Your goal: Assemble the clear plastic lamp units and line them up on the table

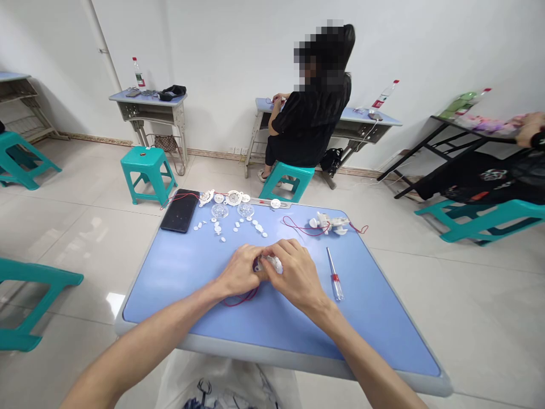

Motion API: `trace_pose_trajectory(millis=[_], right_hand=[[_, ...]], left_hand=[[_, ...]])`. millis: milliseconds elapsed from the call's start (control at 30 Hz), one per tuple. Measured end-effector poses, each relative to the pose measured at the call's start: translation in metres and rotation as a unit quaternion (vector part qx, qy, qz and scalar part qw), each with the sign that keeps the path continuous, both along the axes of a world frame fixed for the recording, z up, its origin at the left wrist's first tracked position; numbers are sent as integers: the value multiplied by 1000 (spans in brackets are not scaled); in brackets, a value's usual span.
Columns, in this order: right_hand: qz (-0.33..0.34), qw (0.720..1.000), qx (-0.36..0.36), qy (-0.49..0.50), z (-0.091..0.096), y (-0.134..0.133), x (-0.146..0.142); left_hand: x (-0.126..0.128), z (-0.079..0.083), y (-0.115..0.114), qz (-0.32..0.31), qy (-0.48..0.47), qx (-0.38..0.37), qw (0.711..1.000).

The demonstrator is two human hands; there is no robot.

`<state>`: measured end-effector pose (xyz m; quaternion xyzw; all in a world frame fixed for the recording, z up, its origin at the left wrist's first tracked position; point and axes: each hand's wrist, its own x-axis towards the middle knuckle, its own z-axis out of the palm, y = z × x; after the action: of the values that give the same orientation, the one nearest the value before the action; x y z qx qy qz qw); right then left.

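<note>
Left hand [242, 269] and right hand [297, 272] pinch a small white plastic piece [277, 264] above the blue-topped bench [170, 278], between its near and far edges — a slip could drop it, or a tug snag the thin red wire [240, 304] looped nearby

Small whitish part [278, 264], partly covered, between both hands' fingers [293, 248]

On my feed, a blue tabletop with a rounded grey edge [374, 329] carries a flat black rectangular phone [180, 211], round white plastic parts [234, 197], clear plastic discs [220, 211] and scattered small white pieces [259, 228]. On its right side I see a white plastic assembly with red wires [327, 223] above a screwdriver with a clear-and-red handle [335, 278]. A loop of thin red wire [243, 299] lies nearer me.
</note>
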<state>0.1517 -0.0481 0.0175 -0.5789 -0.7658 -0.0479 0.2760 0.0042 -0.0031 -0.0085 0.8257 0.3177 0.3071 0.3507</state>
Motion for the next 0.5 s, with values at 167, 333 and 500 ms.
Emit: trace_pose_trajectory(millis=[167,333,500], right_hand=[[20,999,8,-23,1,-1,-1],[30,999,9,-28,3,-3,-4],[18,999,20,-21,0,1,-3]], left_hand=[[0,1,-1,-2,1,0,1000],[0,0,0,2,-4,1,1000],[0,2,0,-1,1,-4,1000]])
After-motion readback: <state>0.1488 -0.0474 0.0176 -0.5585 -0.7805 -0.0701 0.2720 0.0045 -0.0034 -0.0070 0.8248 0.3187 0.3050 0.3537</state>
